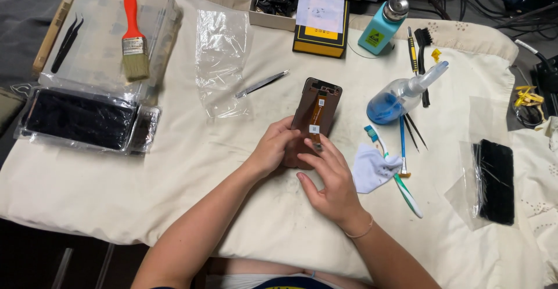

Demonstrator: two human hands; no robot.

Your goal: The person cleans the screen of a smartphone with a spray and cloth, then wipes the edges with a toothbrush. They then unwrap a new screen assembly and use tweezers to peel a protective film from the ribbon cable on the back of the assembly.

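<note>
A phone screen panel lies back side up on the cream cloth, showing a brown back with an orange flex cable. My left hand grips its lower left edge. My right hand rests on its lower right part, fingertips on the flex cable end. Metal tweezers lie just left of the panel.
A blue-liquid squeeze bottle, white wipe, toothbrush and small tools sit to the right. A red-handled brush lies on a clear box. Bagged black panels are at left, another bagged black panel at right. An empty plastic bag lies behind.
</note>
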